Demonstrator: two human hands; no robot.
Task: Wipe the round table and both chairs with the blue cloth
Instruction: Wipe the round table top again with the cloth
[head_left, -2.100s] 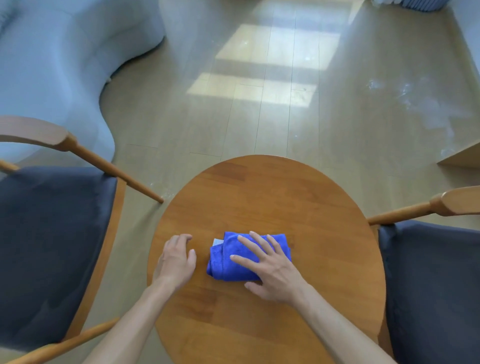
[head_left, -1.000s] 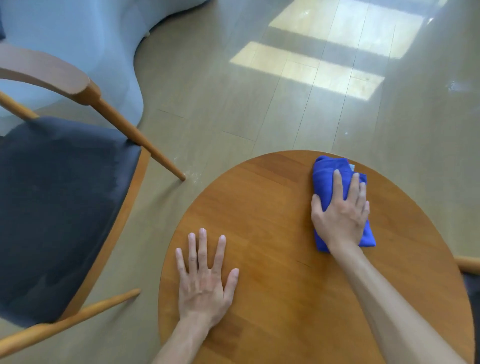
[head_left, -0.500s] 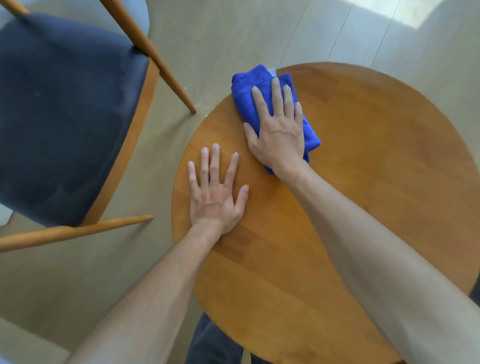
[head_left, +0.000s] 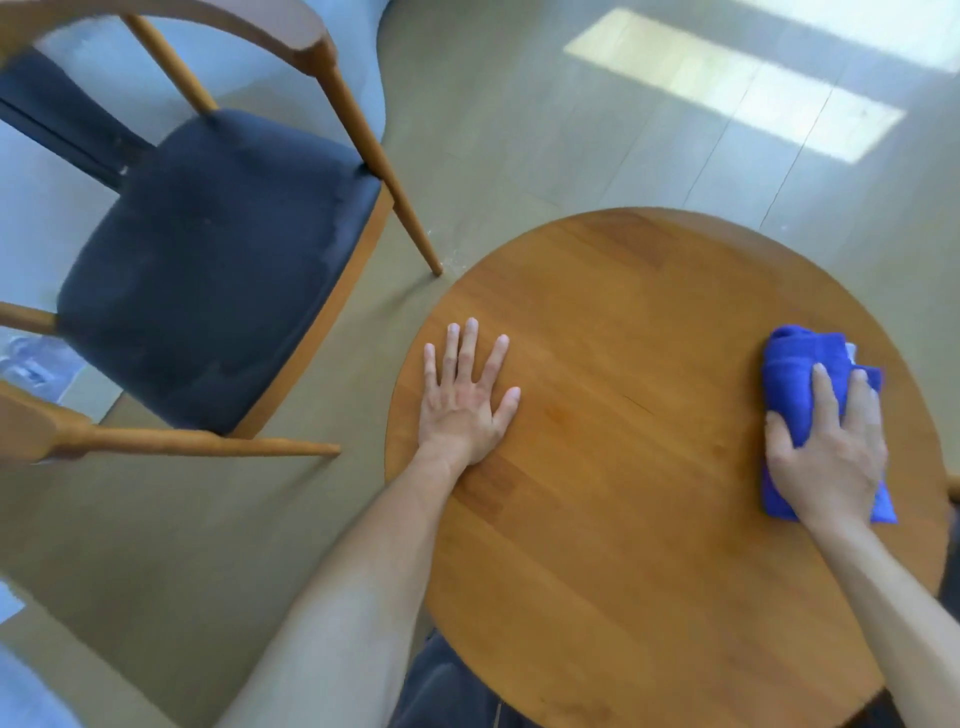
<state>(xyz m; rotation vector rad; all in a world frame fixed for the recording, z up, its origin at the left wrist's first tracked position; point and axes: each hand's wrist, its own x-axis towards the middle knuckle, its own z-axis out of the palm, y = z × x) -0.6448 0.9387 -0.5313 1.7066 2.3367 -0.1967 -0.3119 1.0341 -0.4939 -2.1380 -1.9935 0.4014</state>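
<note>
- Nearest the wearer, dark trousers showed under the near edge of the round table; the person appeared to stand close against it, probably so as to reach the whole top.
- The left hand lay flat near the table's left edge, palm down, fingers spread and grasping nothing; I judged it was set there as a brace, steadying the body and perhaps the table while the other arm worked.
- The right hand pressed down on the blue cloth close to the table's right edge; the fingers lay extended over the folded fabric and the thumb curled round its left side, so the cloth was pinned under the palm rather than pinched; that hold suited pushing it across the wood.
- The cloth was folded into a thick pad, part of it showing beyond the fingertips and a strip behind the wrist; a pale tag showed at its far right corner.
- The far half of the table top lay bare.
- Beyond the left edge, apart from the table, stood one chair with a dark seat cushion, seemingly unwiped as yet; of the second chair only a wooden tip peeped past the right edge.
</note>
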